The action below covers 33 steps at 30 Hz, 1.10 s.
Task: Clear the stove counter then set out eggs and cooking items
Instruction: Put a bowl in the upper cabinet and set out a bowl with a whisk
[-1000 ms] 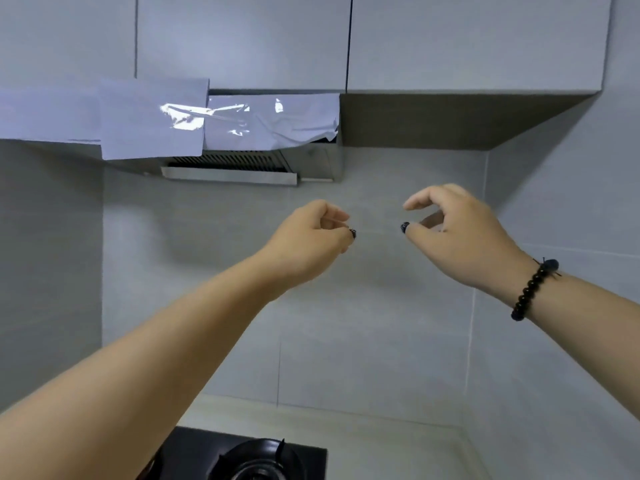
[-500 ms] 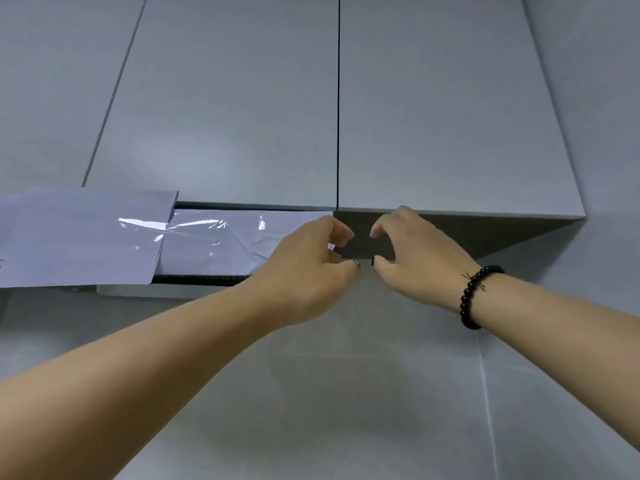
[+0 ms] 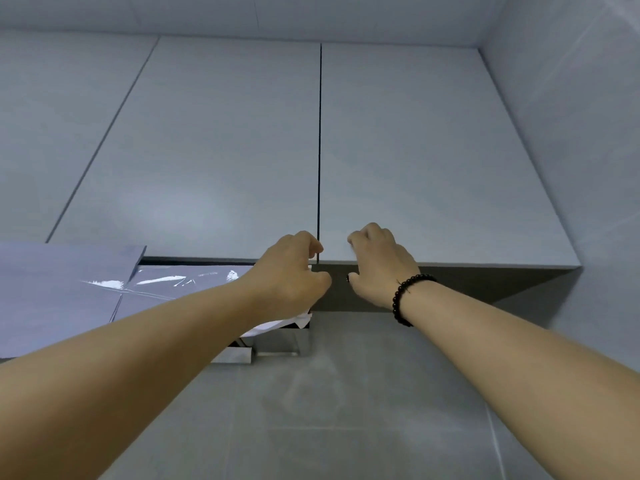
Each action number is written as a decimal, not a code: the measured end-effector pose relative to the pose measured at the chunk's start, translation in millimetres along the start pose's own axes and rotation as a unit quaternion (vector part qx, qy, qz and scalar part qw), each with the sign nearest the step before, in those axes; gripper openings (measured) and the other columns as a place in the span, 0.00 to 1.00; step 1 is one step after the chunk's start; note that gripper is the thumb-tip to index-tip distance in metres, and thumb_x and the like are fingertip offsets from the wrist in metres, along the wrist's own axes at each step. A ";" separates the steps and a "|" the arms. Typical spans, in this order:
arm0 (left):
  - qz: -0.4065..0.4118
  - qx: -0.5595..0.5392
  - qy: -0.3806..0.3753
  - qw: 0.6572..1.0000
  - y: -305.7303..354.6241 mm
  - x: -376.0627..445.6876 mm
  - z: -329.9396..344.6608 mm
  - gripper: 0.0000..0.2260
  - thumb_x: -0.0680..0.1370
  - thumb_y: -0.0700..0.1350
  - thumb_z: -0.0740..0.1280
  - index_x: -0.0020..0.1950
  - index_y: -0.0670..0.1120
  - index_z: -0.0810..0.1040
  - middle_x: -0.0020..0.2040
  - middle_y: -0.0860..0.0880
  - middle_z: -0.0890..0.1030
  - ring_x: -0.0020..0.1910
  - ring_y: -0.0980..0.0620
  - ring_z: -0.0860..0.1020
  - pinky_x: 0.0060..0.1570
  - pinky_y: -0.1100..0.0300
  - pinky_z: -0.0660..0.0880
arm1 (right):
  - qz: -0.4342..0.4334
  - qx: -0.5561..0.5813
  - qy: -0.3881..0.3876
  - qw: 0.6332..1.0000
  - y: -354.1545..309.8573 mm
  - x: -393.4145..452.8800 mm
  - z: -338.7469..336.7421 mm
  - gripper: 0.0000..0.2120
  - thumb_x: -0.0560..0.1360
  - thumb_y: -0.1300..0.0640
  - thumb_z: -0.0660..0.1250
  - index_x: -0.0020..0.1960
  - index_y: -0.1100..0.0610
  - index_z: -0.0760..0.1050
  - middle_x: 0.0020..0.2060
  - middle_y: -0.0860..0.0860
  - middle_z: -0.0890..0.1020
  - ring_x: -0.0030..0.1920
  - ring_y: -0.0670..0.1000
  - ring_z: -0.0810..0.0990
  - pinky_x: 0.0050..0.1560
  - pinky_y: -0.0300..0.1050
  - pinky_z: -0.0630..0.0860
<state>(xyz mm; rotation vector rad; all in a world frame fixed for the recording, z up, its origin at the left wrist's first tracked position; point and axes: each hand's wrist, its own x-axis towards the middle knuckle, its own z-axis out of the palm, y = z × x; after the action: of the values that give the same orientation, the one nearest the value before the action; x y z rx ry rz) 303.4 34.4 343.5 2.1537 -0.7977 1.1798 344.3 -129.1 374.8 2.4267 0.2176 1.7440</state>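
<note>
Now both hands have risen from open air in front of the tiled wall to the bottom edge of the overhead cabinet. The left hand curls its fingers over the lower lip of the left cabinet door, right beside the dark seam between the doors; the right hand hooks the lower lip of the right cabinet door just across that seam. Both doors still sit flush and closed. A beaded bracelet circles the right wrist. To the left, the range hood under its protective film hangs below the cabinet. The stove, which showed at the bottom a second ago, is out of view, and no eggs or cooking items can be seen. My guess is they sit inside this cabinet, so pulling both doors outward comes next.
</note>
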 end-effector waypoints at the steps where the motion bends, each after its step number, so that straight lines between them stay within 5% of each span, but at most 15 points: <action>1: -0.004 0.006 0.001 1.000 -0.6 2.1 1.6 0.22 0.78 0.43 0.64 0.72 0.48 0.66 0.70 0.49 0.69 0.66 0.50 0.71 0.58 0.61 0.67 | -0.011 -0.021 0.013 1.000 2.4 2.9 2.6 0.21 0.75 0.57 0.66 0.66 0.57 0.65 0.63 0.54 0.68 0.62 0.55 0.68 0.49 0.45 0.69; 11: -0.023 0.019 0.032 0.999 -5.0 17.8 11.9 0.23 0.78 0.43 0.65 0.72 0.48 0.65 0.70 0.49 0.69 0.66 0.49 0.71 0.59 0.59 0.68 | -0.103 -0.139 0.087 0.981 20.0 19.8 0.0 0.18 0.73 0.58 0.70 0.59 0.57 0.68 0.56 0.52 0.71 0.51 0.52 0.69 0.33 0.42 0.62; 14: -0.028 0.031 0.042 0.998 -7.5 15.6 8.5 0.22 0.78 0.44 0.65 0.71 0.48 0.66 0.69 0.50 0.71 0.64 0.50 0.72 0.57 0.61 0.67 | -0.147 -0.188 0.112 0.965 21.2 19.6 0.1 0.17 0.66 0.61 0.75 0.50 0.57 0.71 0.48 0.50 0.74 0.42 0.50 0.64 0.25 0.40 0.50; 18: -0.044 0.008 0.053 0.998 -3.9 18.6 1.7 0.17 0.80 0.48 0.62 0.69 0.47 0.70 0.65 0.50 0.75 0.63 0.50 0.73 0.59 0.58 0.68 | -0.182 -0.215 0.149 0.948 25.7 13.7 -11.4 0.21 0.48 0.62 0.80 0.34 0.57 0.71 0.33 0.49 0.73 0.30 0.50 0.66 0.28 0.34 0.42; 21: -0.070 -0.099 0.075 0.990 5.0 28.0 -1.7 0.16 0.82 0.52 0.58 0.57 0.41 0.75 0.60 0.41 0.79 0.60 0.40 0.76 0.62 0.48 0.72 | -0.222 -0.199 0.197 0.934 34.0 4.7 -20.8 0.16 0.52 0.63 0.77 0.30 0.57 0.70 0.30 0.50 0.73 0.28 0.52 0.70 0.27 0.34 0.45; 26: -0.085 -0.276 0.075 0.955 27.9 40.8 8.1 0.16 0.82 0.53 0.57 0.56 0.43 0.76 0.52 0.44 0.83 0.54 0.47 0.81 0.58 0.49 0.76 | -0.248 -0.137 0.301 0.911 49.3 -9.2 -43.4 0.09 0.62 0.62 0.74 0.33 0.57 0.73 0.31 0.51 0.75 0.29 0.52 0.71 0.25 0.38 0.55; 28: -0.060 -0.284 0.100 0.952 36.5 44.0 15.3 0.15 0.82 0.50 0.59 0.55 0.39 0.76 0.52 0.40 0.82 0.55 0.42 0.81 0.59 0.46 0.76 | -0.236 -0.098 0.325 0.910 55.5 -14.9 -45.6 0.09 0.62 0.60 0.75 0.37 0.58 0.75 0.34 0.51 0.77 0.32 0.53 0.73 0.25 0.38 0.57; 33: -0.026 -0.232 0.159 0.959 47.1 36.4 24.6 0.22 0.79 0.53 0.60 0.56 0.33 0.73 0.48 0.38 0.83 0.54 0.36 0.79 0.57 0.38 0.76 | -0.157 -0.085 0.271 0.946 86.6 -22.6 -42.3 0.23 0.57 0.66 0.73 0.51 0.61 0.76 0.46 0.55 0.78 0.40 0.55 0.76 0.27 0.39 0.62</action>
<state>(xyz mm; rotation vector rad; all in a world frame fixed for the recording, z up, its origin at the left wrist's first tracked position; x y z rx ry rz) 298.8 -23.0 372.3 1.5472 -0.7767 1.1383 299.9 -217.1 384.6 1.6393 0.4600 2.1226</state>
